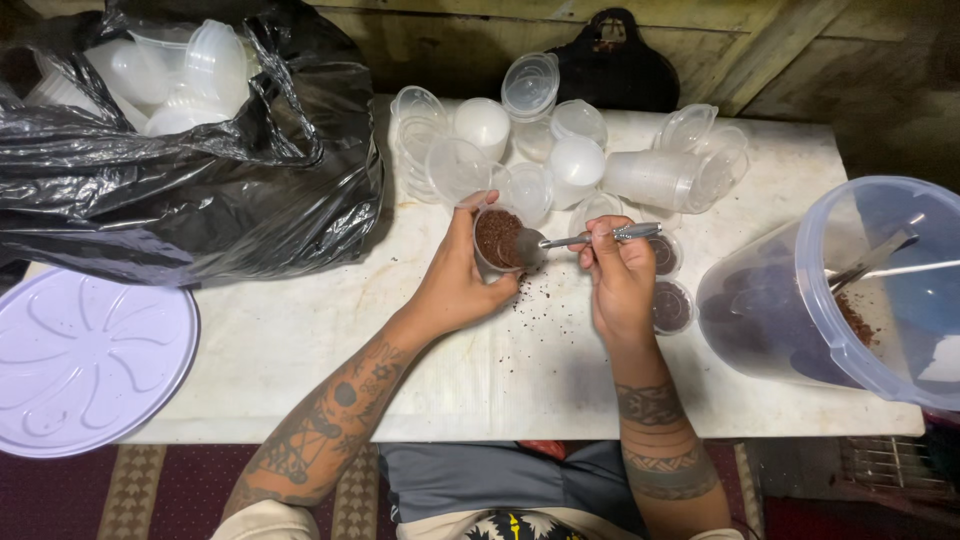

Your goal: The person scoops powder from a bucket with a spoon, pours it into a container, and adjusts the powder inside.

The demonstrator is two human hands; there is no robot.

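My left hand grips a small clear plastic cup filled with dark brown powder, held tilted just above the white table. My right hand pinches the handle of a metal spoon, whose bowl rests at the cup's rim. Two small filled cups stand on the table right beside my right hand. Brown crumbs lie scattered on the table under the cup.
Empty clear cups and lids are heaped at the table's back. A black plastic bag holding more cups lies at the left, with a lilac lid below it. A big clear blue-rimmed tub with brown powder lies tilted at the right.
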